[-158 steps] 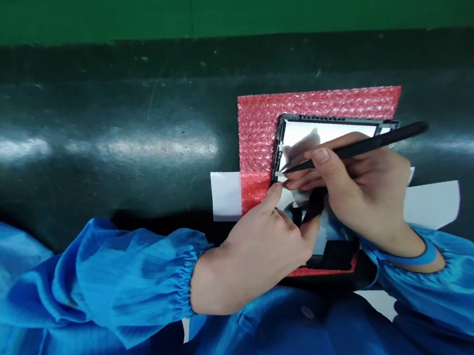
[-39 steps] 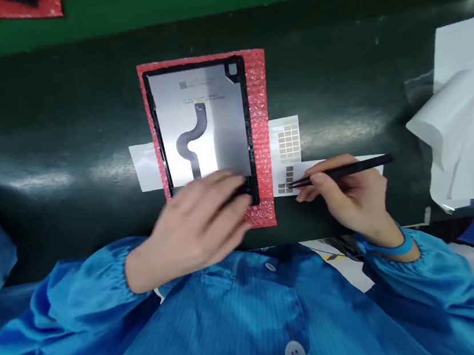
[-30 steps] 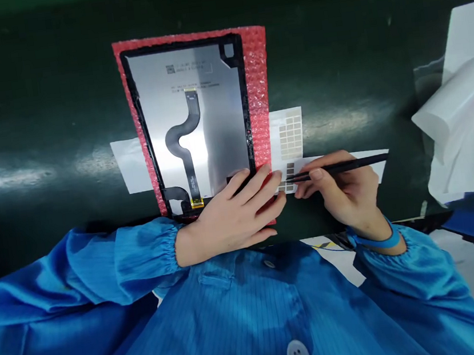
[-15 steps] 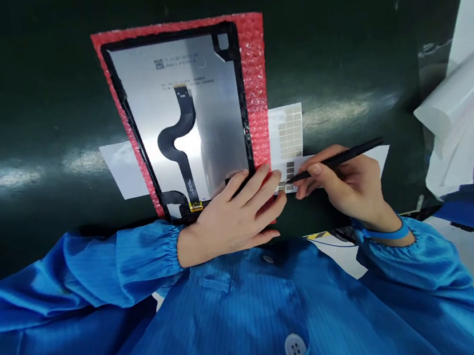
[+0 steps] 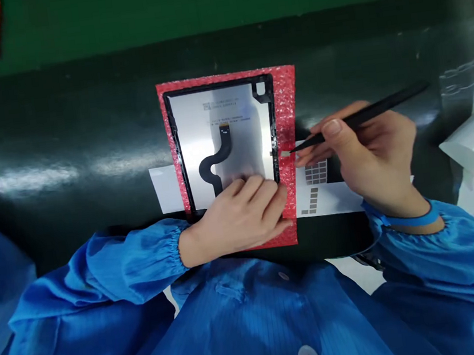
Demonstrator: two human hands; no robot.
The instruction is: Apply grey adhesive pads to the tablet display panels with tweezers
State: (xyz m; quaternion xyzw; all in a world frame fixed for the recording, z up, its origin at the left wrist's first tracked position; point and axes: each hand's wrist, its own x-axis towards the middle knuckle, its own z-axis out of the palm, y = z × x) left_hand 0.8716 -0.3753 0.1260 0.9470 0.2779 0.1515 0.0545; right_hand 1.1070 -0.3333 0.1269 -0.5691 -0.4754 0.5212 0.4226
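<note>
Right hand (image 5: 373, 158) in close, grip pinching tweezers (image 5: 387, 103), tab (image 5: 286, 153) at their tip over the red wrap (image 5: 286, 96) beside the panel (image 5: 190, 131), left hand (image 5: 241, 214) across its near end, grip impossible to tell.

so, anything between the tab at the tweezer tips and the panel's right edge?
Nothing visible. The tab, at the tips of the tweezers in the right grip, shows over the wrap beside that edge of the panel. The left grip lies nearer the body, off that line. Tab height is unclear.
</note>
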